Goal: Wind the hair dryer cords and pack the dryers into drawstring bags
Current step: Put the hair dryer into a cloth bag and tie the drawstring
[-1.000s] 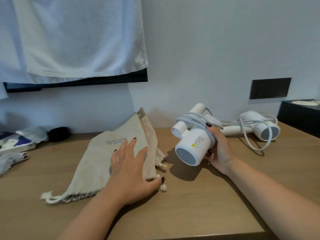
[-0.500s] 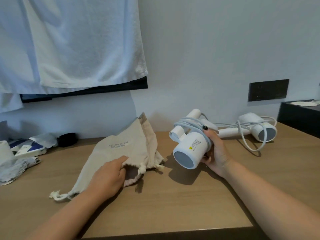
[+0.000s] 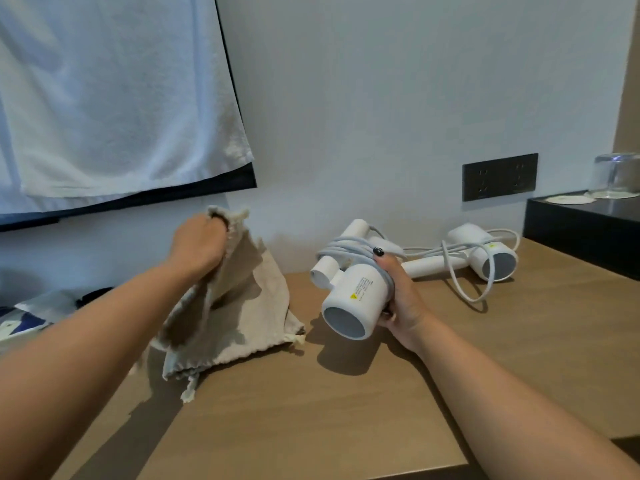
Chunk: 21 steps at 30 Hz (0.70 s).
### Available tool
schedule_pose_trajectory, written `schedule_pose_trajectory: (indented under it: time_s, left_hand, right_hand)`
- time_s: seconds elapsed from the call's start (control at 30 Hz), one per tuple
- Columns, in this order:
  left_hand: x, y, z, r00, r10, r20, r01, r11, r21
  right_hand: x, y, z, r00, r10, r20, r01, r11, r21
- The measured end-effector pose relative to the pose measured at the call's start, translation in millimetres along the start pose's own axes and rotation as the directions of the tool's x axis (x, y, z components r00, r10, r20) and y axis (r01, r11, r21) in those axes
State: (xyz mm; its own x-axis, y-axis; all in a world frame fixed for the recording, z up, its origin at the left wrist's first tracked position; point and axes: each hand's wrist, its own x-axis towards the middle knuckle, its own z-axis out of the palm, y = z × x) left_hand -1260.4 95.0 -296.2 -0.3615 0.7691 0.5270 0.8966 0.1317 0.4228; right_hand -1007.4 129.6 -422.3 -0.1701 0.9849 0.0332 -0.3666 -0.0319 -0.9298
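Left hand (image 3: 197,247) clamped on lifted drawstring bag (image 3: 239,313), mouth not yet open; right hand (image 3: 398,299) grips cord-wound hair dryer (image 3: 353,299) just right of it, barrel axis pointing near-left; second dryer (image 3: 478,254) lies far right, cord loose.

Coarse cloth bag (image 3: 242,306), smooth plastic dryer (image 3: 356,303), wood table (image 3: 311,410).

Bag (image 3: 239,306) left of held dryer (image 3: 353,303)
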Motion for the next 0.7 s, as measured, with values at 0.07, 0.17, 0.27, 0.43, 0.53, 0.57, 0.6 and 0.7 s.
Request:
schedule_pose_trajectory:
  time_s: [0.07,0.17,0.27,0.43,0.53,0.57,0.6,0.7]
  left_hand:
    - [-9,36,9,0.988,0.148,0.035,-0.147,0.989,-0.027]
    - [-35,71,39,0.943,0.258,0.212,-0.195,0.941,-0.277]
    - [-66,72,47,0.738,0.386,0.553,0.017,0.809,-0.587]
    - [-94,18,53,0.699,0.428,0.573,0.02,0.789,-0.614]
    - [-95,-21,62,0.909,0.304,0.284,-0.13,0.856,-0.5]
    - [-96,-35,64,0.938,0.275,0.21,-0.158,0.88,-0.448]
    - [-97,-50,68,0.951,0.259,0.169,-0.173,0.898,-0.404]
    - [-108,-82,90,0.944,0.21,0.256,-0.19,0.976,-0.103]
  right_hand:
    - [2,-3,-5,0.999,-0.007,-0.037,0.007,1.0,-0.001]
    - [1,-7,-15,0.993,-0.039,-0.108,0.045,0.997,0.056]
    - [-4,-17,-27,0.983,-0.065,-0.172,0.101,0.973,0.208]
    - [-14,-38,-40,0.967,-0.01,-0.256,0.127,0.886,0.446]
    - [-17,-44,-40,0.953,0.016,-0.302,0.146,0.851,0.505]
    - [-18,-45,-40,0.947,0.017,-0.322,0.157,0.849,0.505]
    - [-18,-46,-38,0.941,0.01,-0.338,0.172,0.847,0.503]
    - [-23,-48,-31,0.93,-0.07,-0.362,0.246,0.849,0.468]
